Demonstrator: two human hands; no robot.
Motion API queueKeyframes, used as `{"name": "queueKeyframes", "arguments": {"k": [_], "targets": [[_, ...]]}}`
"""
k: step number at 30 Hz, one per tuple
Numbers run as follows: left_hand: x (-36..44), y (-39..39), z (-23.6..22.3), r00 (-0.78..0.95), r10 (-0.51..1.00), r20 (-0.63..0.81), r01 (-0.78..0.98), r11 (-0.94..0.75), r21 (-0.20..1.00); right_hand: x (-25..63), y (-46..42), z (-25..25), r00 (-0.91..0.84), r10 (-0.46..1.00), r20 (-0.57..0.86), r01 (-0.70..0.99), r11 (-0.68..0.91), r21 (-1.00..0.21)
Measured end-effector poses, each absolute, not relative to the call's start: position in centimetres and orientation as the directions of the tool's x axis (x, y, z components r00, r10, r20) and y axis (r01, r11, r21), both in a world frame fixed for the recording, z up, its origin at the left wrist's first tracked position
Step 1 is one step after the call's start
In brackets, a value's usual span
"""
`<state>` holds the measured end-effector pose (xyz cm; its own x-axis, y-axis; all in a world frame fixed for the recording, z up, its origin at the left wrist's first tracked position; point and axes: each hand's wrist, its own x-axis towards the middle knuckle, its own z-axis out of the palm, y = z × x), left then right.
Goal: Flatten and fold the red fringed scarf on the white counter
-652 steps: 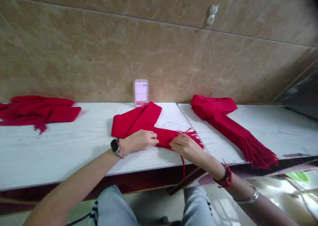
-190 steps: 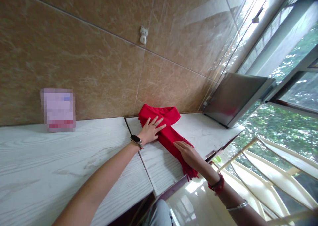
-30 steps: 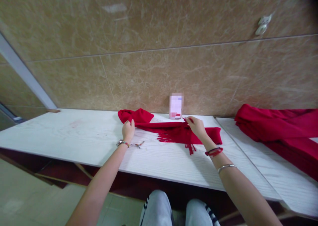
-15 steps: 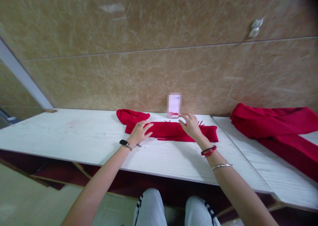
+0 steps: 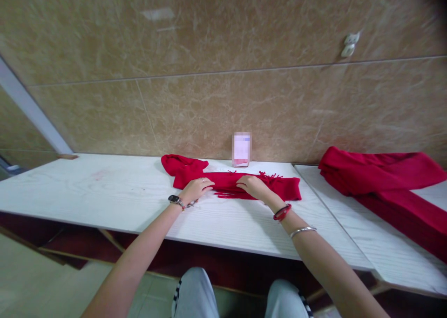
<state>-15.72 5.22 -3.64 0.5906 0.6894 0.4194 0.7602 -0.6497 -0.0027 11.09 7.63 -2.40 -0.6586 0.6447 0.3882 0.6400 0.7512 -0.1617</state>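
Note:
A red scarf lies folded into a long strip on the white tabletop, its fringe showing along the far and near edges. A looped part of it bends away at the far left end. My left hand, wearing a ring, has its fingers closed together on the left part of the strip. On the right part, my right hand curls its fingers down onto the cloth in a pinch. Both thumbs are mostly hidden.
A phone with a lit screen leans on the tiled wall behind the scarf. More red fabric lies on the adjoining tabletop at right. A small white cat figure is on the wall. Dark red shelves are under the table.
My right hand has come away from beside the phone, down and left onto the scarf. My left hand's spread fingers have closed together on the cloth.

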Motion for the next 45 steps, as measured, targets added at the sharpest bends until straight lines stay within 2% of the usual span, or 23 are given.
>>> {"name": "queueKeyframes", "arguments": {"k": [5, 9, 12, 14, 16, 19, 21, 23, 25, 29, 32, 35, 37, 39, 42, 45], "targets": [[-15.9, 5.1, -3.8, 0.556, 0.68, 0.478, 0.784, -0.62, -0.03, 11.3, 8.0, -1.8, -0.409, 0.752, 0.517, 0.705, 0.62, -0.344], [-16.4, 4.9, -3.8, 0.479, 0.685, 0.549, 0.834, -0.551, -0.039, 12.9, 8.2, -1.0, -0.109, 0.787, 0.608, 0.734, 0.476, -0.484], [-16.6, 4.7, -3.7, 0.46, 0.692, 0.556, 0.853, -0.518, -0.06, 14.0, 8.2, -0.9, 0.027, 0.768, 0.64, 0.76, 0.399, -0.512], [-16.5, 4.6, -3.6, 0.458, 0.7, 0.549, 0.852, -0.521, -0.046, 13.9, 7.9, -1.0, -0.043, 0.721, 0.691, 0.768, 0.466, -0.439], [-16.4, 4.3, -3.4, 0.483, 0.705, 0.519, 0.833, -0.553, -0.023, 13.1, 7.4, -1.4, -0.235, 0.666, 0.708, 0.739, 0.596, -0.316], [-16.1, 4.2, -3.2, 0.551, 0.708, 0.442, 0.797, -0.604, -0.025, 11.4, 6.6, -2.1, -0.536, 0.612, 0.581, 0.657, 0.735, -0.168], [-16.1, 4.2, -3.3, 0.561, 0.714, 0.419, 0.797, -0.602, -0.041, 10.6, 6.4, -2.6, -0.642, 0.608, 0.467, 0.636, 0.763, -0.119], [-16.2, 4.5, -3.6, 0.55, 0.715, 0.431, 0.805, -0.592, -0.044, 10.4, 6.5, -2.8, -0.663, 0.628, 0.407, 0.644, 0.756, -0.118], [-16.4, 4.7, -3.8, 0.539, 0.71, 0.454, 0.809, -0.587, -0.043, 10.8, 6.7, -2.7, -0.624, 0.666, 0.408, 0.676, 0.723, -0.146], [-16.8, 5.1, -4.3, 0.51, 0.701, 0.499, 0.824, -0.565, -0.048, 11.7, 6.6, -1.5, -0.487, 0.669, 0.562, 0.744, 0.654, -0.134], [-17.0, 5.1, -4.5, 0.492, 0.692, 0.529, 0.822, -0.569, -0.021, 11.5, 5.9, -1.0, -0.558, 0.563, 0.609, 0.681, 0.73, -0.051], [-16.6, 5.3, -4.0, 0.466, 0.682, 0.563, 0.81, -0.585, 0.039, 10.9, 5.7, -1.3, -0.661, 0.553, 0.507, 0.637, 0.771, -0.011], [-16.0, 5.7, -3.2, 0.436, 0.683, 0.586, 0.807, -0.585, 0.081, 10.7, 6.0, -1.5, -0.631, 0.612, 0.477, 0.667, 0.742, -0.07], [-14.9, 6.5, -2.1, 0.409, 0.674, 0.616, 0.808, -0.581, 0.1, 11.0, 6.7, -1.5, -0.497, 0.686, 0.531, 0.699, 0.679, -0.223], [-12.8, 7.8, -0.9, 0.349, 0.639, 0.685, 0.817, -0.566, 0.112, 12.6, 7.8, -1.1, -0.148, 0.767, 0.625, 0.679, 0.538, -0.5], [-10.9, 8.7, -1.2, 0.259, 0.612, 0.747, 0.827, -0.541, 0.156, 14.7, 8.7, -0.6, 0.2, 0.749, 0.632, 0.652, 0.379, -0.656]]}}
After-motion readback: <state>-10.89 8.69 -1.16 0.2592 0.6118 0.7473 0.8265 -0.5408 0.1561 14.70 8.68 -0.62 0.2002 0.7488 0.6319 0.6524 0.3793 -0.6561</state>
